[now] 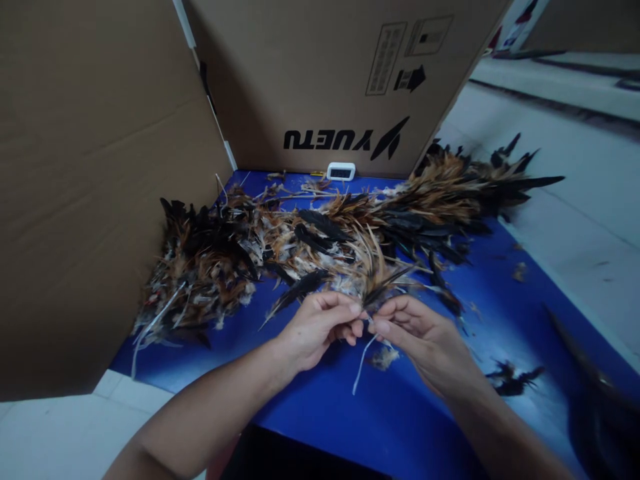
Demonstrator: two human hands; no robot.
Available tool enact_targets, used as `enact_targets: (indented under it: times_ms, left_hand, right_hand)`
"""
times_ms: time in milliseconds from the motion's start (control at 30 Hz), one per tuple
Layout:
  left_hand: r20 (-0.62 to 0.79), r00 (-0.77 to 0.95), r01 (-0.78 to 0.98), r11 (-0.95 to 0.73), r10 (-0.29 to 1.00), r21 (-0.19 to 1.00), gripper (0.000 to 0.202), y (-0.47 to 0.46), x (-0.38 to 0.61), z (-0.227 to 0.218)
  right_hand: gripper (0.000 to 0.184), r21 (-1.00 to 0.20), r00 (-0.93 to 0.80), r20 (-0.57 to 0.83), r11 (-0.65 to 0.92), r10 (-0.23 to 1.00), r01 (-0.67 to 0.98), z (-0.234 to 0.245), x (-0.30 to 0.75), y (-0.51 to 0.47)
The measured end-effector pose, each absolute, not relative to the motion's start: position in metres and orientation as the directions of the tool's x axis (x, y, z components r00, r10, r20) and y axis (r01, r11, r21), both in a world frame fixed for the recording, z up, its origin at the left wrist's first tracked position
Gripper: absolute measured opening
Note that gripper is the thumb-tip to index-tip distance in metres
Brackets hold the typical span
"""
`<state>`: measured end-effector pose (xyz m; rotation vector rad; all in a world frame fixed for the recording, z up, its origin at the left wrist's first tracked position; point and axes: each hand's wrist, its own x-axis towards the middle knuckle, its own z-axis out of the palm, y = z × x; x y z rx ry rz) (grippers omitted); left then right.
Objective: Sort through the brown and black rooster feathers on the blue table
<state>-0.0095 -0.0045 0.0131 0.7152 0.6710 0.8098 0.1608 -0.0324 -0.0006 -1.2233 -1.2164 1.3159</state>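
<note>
Between my hands stands a small bunch of feathers (376,273), tan and black, tips pointing up and away from me. My left hand (333,320) pinches the base of the bunch between thumb and forefinger. From the right, my right hand (413,327) closes thumb and finger at the same base, where a thin white string (364,363) hangs down toward me. Which hand grips the string is hard to make out. Just behind lies a loose heap of brown, black and whitish feathers (310,250).
A blue tabletop (320,413) carries a darker feather pile (200,267) at left and long bundled feathers (450,193) at right. Cardboard panels (320,80) wall the back and left. A small white digital device (341,172) stands at the back. Black feather scraps (515,379) lie at right.
</note>
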Motion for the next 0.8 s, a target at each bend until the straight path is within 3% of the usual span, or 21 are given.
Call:
enact_targets:
  times_ms: [200, 367, 500, 600, 700, 800]
  left_hand:
    - [-0.265, 0.446, -0.384, 0.450, 0.855, 0.806, 0.019, -0.005, -0.008, 0.016]
    - [-0.188, 0.358, -0.343, 0.316, 0.914, 0.885, 0.018, -0.002, -0.009, 0.014]
    - [-0.042, 0.278, -0.216, 0.105, 0.960, 0.971, 0.019, 0.002, -0.010, 0.011]
    - [0.131, 0.242, 0.000, -0.135, 0.961, 0.991, 0.019, 0.003, -0.013, 0.010]
    - [0.329, 0.249, 0.218, -0.384, 0.911, 0.897, 0.013, 0.002, -0.015, 0.009]
    - [0.444, 0.310, 0.313, -0.531, 0.841, 0.787, 0.012, -0.001, -0.015, 0.007]
  right_hand:
    - [0.024, -0.995, -0.089, -0.090, -0.087, 0.992, 0.039, 0.003, 0.158, -0.032]
    - [0.022, -0.966, -0.185, -0.110, -0.061, 0.977, 0.251, 0.004, 0.162, -0.031]
    - [0.024, -0.928, -0.170, -0.064, 0.004, 0.983, 0.373, 0.009, 0.164, -0.031]
    - [0.025, -0.918, -0.163, -0.047, 0.022, 0.985, 0.396, 0.013, 0.163, -0.034]
    - [0.020, -0.868, -0.153, 0.052, 0.120, 0.987, 0.481, 0.013, 0.162, -0.038]
    - [0.013, -0.717, -0.171, 0.278, 0.323, 0.945, 0.618, 0.013, 0.163, -0.041]
